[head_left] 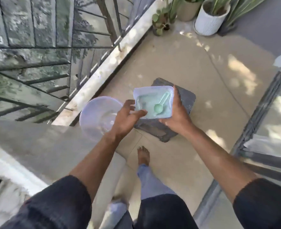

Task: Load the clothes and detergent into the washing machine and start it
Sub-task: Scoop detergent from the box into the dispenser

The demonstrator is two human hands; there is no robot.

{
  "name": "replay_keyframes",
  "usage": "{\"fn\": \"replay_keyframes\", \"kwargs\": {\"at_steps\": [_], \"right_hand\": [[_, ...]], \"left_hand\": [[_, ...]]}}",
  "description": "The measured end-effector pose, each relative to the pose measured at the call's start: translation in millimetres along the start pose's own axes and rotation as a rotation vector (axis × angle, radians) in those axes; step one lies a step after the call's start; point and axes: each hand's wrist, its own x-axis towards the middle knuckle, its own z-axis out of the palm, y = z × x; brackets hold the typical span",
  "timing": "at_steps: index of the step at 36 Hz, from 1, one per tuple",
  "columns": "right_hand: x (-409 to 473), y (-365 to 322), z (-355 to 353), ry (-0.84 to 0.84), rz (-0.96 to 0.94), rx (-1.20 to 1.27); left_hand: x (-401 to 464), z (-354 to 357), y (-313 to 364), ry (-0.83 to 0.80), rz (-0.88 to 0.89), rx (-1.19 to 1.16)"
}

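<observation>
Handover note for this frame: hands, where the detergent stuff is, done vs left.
Right hand: grips the pale blue square detergent tub, open, green plastic scoop lying inside.
Left hand: open, fingers at the tub's near edge, holding nothing.
Clear round plastic basin sits below the left hand; dark grey square stool under the tub.
Done: tub in hand.
Left: washer and clothes are not clearly in view; dosing, loading and starting remain.

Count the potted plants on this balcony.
3 show: a white ribbed pot far right, a tan pot beside it, and a small round-leaved plant near the railing. More may sit beyond the frame.
</observation>
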Motion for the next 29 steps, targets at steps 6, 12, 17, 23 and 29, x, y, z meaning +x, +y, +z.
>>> {"fn": "replay_keyframes", "kwargs": {"at_steps": [6,12,17,23,29], "right_hand": [[36,67,10,0.064,0.115,0.04],[55,110,21,0.064,0.2,0.102],[62,128,33,0.094,0.323,0.093],[66,140,41,0.123,0.373,0.111],[61,138,40,0.09,0.412,0.083]], "left_hand": [[82,44,-33,-0.119,-0.087,0.046],[127,71,-35,-0.199,-0.094,0.137],[149,90,-41,-0.273,-0.099,0.158],[163,100,-44,-0.302,-0.115,0.209],[156,96,-46,-0.299,-0.14,0.182]]}}
